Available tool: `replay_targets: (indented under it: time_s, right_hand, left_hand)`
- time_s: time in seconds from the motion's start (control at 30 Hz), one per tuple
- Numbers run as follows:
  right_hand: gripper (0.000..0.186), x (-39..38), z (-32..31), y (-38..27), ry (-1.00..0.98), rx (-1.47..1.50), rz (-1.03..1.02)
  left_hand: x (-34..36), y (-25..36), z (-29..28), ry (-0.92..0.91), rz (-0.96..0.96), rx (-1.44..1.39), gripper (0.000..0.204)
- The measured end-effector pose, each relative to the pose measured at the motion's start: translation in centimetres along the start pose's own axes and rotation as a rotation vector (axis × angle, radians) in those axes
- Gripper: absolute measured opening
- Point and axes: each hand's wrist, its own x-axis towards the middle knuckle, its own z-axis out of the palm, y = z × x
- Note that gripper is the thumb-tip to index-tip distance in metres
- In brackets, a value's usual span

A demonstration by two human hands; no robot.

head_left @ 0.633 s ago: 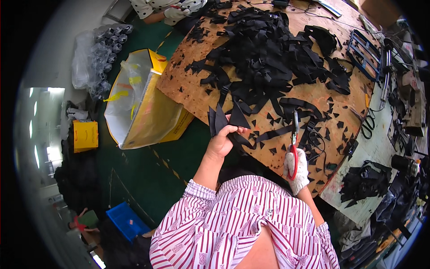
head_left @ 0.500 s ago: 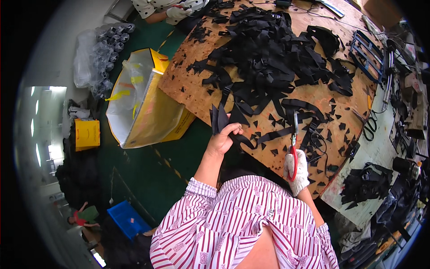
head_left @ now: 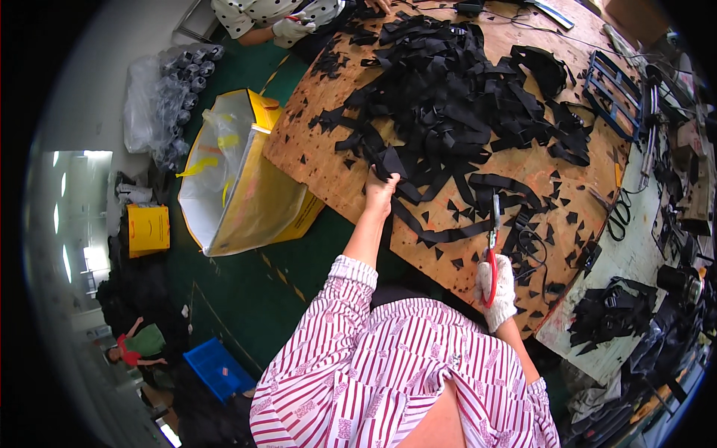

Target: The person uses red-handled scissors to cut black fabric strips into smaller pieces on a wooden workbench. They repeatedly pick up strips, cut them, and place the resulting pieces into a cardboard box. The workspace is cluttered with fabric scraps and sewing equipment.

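In right hand [head_left: 500, 293], 1 scissors [head_left: 492, 250], straps [head_left: 441, 104] uncountable

In the upper middle of the frame, the desk [head_left: 299, 143] is rough, dull wood. The black straps [head_left: 441, 97] look like matt cloth. The scissors [head_left: 492, 257] have metal blades and smooth red handles. The white glove [head_left: 503, 299] is bumpy knitted cloth. At the lower left, the blue tray [head_left: 216, 367] looks like plastic.
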Motion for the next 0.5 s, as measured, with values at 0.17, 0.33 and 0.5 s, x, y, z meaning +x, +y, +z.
replay_targets:
  time_s: [0.17,0.33,0.5]
  right_hand:
    - [0.038,0.1,-0.1,0.7,0.011,-0.01,-0.027]
    - [0.03,0.1,-0.1,0.1,-0.001,0.031,-0.001]
    - [0.031,0.2,0.2,-0.8,-0.009,-0.01,0.007]
  left_hand:
    - [1.6,0.1,0.6,-0.007,0.155,0.524,0.018]
    - [0.1,1.1,0.3,0.029,-0.106,0.304,0.013]
    - [-2.4,2.5,-2.1,-0.032,0.033,0.301,0.012]
